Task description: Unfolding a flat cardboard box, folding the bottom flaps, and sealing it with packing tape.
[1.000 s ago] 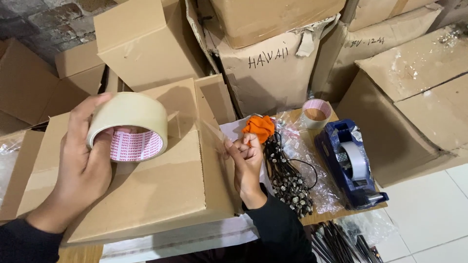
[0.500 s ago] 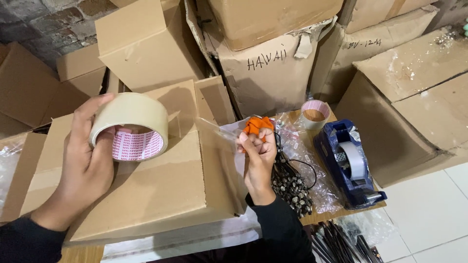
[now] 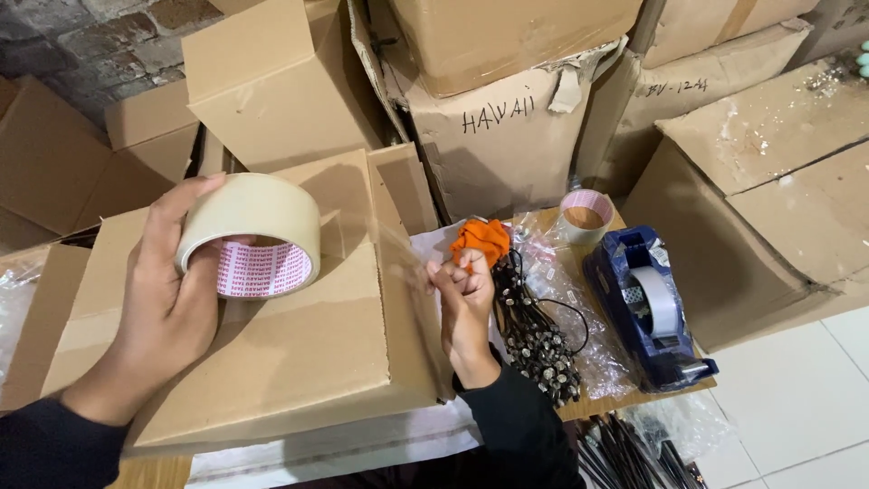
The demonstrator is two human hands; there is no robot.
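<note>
Matt cardboard box (image 3: 299, 362), glossy tape roll (image 3: 253, 231)

Two bare hands are seen from above, the left hand (image 3: 172, 299) at the left of the view and the right hand (image 3: 466, 299) near the middle. No gloves, rings, watches or bracelets are worn on either. Both forearms are covered by long sleeves of plain black cloth, ended at the wrists. The left sleeve (image 3: 54, 448) is seen at the lower left corner, and the right sleeve (image 3: 516, 426) at the lower middle, where soft folds are shown in the fabric. No prints, stripes or buttons are visible on the sleeves. The fingernails are kept short and unpainted.
</note>
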